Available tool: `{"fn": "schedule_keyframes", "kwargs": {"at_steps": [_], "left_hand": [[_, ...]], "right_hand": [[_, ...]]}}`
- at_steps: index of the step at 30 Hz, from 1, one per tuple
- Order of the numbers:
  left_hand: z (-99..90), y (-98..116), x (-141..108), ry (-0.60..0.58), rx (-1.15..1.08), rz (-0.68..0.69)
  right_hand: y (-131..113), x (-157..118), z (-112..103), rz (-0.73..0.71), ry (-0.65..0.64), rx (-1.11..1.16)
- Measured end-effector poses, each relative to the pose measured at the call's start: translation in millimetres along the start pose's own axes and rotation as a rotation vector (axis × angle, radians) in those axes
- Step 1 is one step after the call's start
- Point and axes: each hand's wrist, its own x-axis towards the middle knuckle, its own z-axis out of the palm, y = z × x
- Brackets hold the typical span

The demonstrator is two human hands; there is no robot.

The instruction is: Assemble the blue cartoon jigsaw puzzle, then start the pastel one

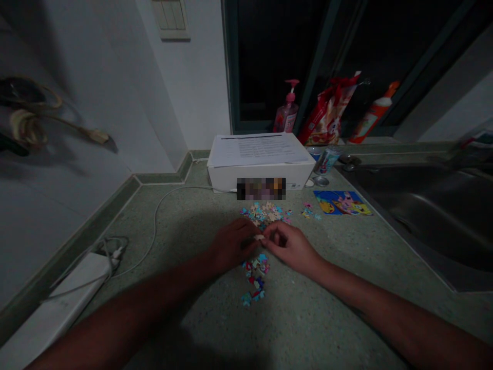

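Between my two hands is a small pale jigsaw puzzle piece, pinched by the fingertips from both sides. My left hand is closed, its fingers curled and partly in shadow. From the other side, my right hand grips the piece between thumb and forefinger. Just beyond the hands lies a heap of loose puzzle pieces, some colourful, some pale side up. Nearer to me, several coloured pieces form a short uneven column on the counter. A few more pieces lie to the right of the heap.
Behind the heap stands a white box with a printed sheet on top. A colourful cartoon picture card lies by the metal sink. At left are a white power strip and its cable. Bottles and a red bag line the windowsill.
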Motion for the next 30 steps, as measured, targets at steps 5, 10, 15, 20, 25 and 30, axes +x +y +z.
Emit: {"fn": "schedule_keyframes", "kwargs": {"at_steps": [5,10,15,20,25,30], "left_hand": [[-4.2,3,1,0.007,-0.002,-0.035],[-2.9,1,1,0.023,-0.008,-0.026],[-5.2,4,2,0.037,-0.025,-0.008],[-4.7,4,3,0.056,-0.02,0.07],[-2.7,1,3,0.069,-0.014,0.085],[-5.4,3,3,0.03,-0.05,0.005]], "right_hand": [[-1,-2,-4,-0.121,0.017,-0.112],[-4,-3,-8,-0.191,-0.003,-0.2],[-6,-3,-12,-0.231,-0.023,-0.274],[-4,-2,-11,-0.276,-0.006,-0.292],[-5,-2,-8,-0.227,0.001,-0.214],[-8,-2,-10,-0.239,-0.003,-0.224]]}}
